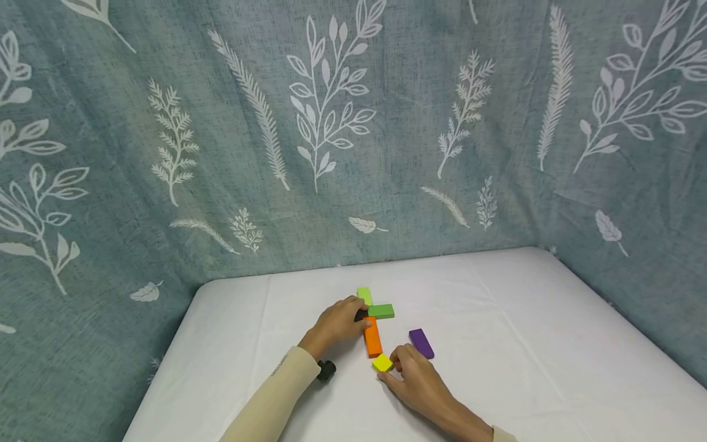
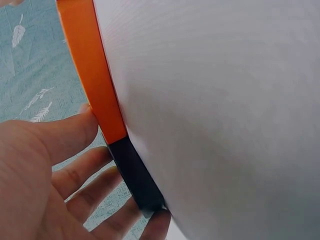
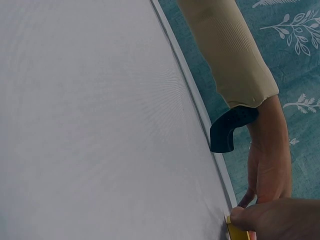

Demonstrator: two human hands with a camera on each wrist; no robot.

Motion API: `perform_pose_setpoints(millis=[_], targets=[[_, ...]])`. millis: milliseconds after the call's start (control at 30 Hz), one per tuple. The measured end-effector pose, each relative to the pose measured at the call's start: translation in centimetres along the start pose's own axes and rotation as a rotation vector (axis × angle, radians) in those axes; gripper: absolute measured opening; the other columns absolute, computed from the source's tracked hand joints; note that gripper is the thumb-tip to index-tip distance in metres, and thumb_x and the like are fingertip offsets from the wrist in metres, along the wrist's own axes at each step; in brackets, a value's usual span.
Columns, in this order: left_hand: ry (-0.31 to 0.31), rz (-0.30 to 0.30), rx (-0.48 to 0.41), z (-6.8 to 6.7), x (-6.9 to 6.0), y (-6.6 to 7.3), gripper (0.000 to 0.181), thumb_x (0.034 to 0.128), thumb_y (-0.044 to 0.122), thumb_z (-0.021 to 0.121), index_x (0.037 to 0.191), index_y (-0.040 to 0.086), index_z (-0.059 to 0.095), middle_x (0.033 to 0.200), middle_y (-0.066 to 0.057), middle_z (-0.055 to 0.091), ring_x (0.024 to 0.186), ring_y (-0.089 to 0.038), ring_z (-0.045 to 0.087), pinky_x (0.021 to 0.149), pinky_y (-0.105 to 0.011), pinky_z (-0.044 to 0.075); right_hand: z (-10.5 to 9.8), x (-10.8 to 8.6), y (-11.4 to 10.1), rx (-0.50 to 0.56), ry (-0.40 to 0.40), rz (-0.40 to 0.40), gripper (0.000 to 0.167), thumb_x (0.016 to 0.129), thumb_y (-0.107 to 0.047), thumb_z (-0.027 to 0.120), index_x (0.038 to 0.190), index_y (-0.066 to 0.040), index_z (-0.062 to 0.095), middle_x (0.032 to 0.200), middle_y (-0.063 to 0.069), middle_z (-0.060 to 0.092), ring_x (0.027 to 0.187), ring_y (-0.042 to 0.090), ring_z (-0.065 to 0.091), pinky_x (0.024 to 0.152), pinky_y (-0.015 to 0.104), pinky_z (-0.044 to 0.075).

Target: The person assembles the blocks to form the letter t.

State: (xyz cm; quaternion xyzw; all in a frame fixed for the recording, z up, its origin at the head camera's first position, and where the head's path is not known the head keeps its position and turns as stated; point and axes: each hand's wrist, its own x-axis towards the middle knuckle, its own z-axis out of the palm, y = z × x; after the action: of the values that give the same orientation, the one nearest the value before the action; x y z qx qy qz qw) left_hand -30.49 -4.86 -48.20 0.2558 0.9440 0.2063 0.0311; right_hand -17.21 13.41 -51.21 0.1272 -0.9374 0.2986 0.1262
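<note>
My left hand (image 1: 340, 319) bends over a black block (image 2: 136, 175), its fingers along that block and its thumb touching the side of an orange block (image 1: 372, 337). In the left wrist view the black and orange blocks meet end to end. A green block (image 1: 382, 311) lies just beyond the orange one, with a lime block (image 1: 364, 296) behind it. My right hand (image 1: 418, 379) pinches a yellow block (image 1: 382, 363) between thumb and fingers, close to the orange block's near end. The right wrist view shows only part of the yellow block, under the thumb.
A purple block (image 1: 421, 344) lies apart on the white-covered table (image 1: 497, 319), just beyond my right hand. Leaf-patterned teal cloth (image 1: 397, 227) hangs behind the table and at its sides. A dark camera mount (image 1: 326, 370) sits on my left wrist.
</note>
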Motion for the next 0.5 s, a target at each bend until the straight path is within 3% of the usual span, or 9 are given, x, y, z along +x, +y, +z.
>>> perform_pose_setpoints(millis=[500], targets=[[-0.018,-0.009,0.010,-0.09,0.02,0.11,0.040,0.0973,0.036,0.065,0.131,0.015,0.063,0.140,-0.004,0.058,0.126,-0.025,0.057,0.106,-0.044,0.047,-0.10,-0.14,-0.10,-0.020,0.013,0.001,0.028,0.082,-0.024,0.082,0.093,-0.007,0.062,0.080,-0.006,0.049,0.068,0.003,0.042,0.057,0.016,0.040]])
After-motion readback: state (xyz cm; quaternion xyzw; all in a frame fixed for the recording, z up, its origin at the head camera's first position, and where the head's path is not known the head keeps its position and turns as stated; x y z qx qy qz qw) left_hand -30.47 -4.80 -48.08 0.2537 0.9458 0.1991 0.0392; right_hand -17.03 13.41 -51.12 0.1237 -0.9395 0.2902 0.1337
